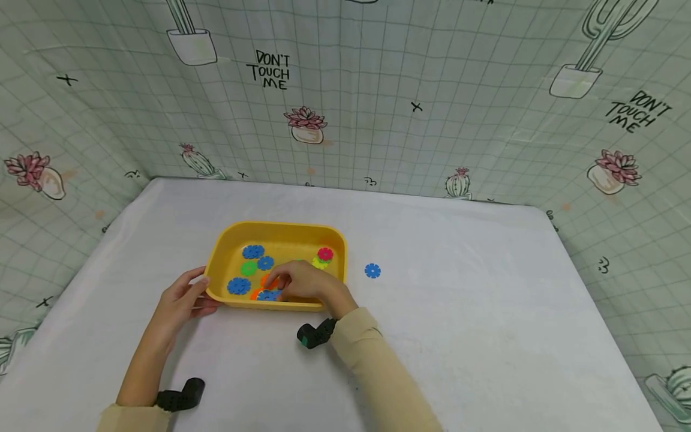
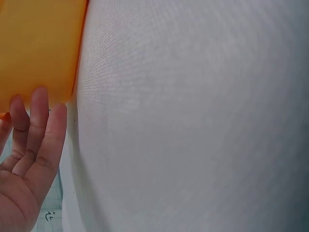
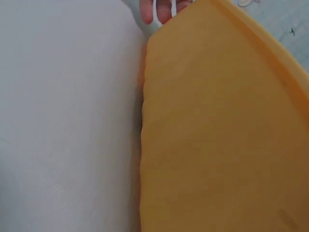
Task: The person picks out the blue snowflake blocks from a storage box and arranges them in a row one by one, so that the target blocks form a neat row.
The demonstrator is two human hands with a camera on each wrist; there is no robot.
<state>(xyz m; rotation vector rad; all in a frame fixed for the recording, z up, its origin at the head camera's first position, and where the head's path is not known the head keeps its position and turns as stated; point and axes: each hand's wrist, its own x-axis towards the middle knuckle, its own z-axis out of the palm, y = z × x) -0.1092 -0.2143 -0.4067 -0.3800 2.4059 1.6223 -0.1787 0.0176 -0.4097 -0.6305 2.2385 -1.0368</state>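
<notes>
A yellow plastic tray [image 1: 286, 230] stands on the white-covered table with several notched snowflake discs inside. My left hand [image 1: 182, 298] grips its left end, thumb at the rim and fingers against the outside; the left wrist view shows those fingertips [image 2: 39, 99] on the wall. Inside the tray, my right hand [image 1: 309, 282] reaches down over orange discs [image 1: 256, 294] and blue discs [image 1: 267, 296] by the front wall. Its index finger and thumb are apart, and its other fingertips are hidden. In the right wrist view the tray's outer wall [image 3: 217, 121] hides the right hand.
Blue discs [image 1: 239, 286], a green disc [image 1: 249, 268], a pink disc [image 1: 325, 254] and a yellow-green disc [image 1: 320, 263] lie elsewhere in the tray. One blue disc [image 1: 372, 270] lies on the table to its right. Patterned cloth [image 1: 378, 138] hangs behind the table.
</notes>
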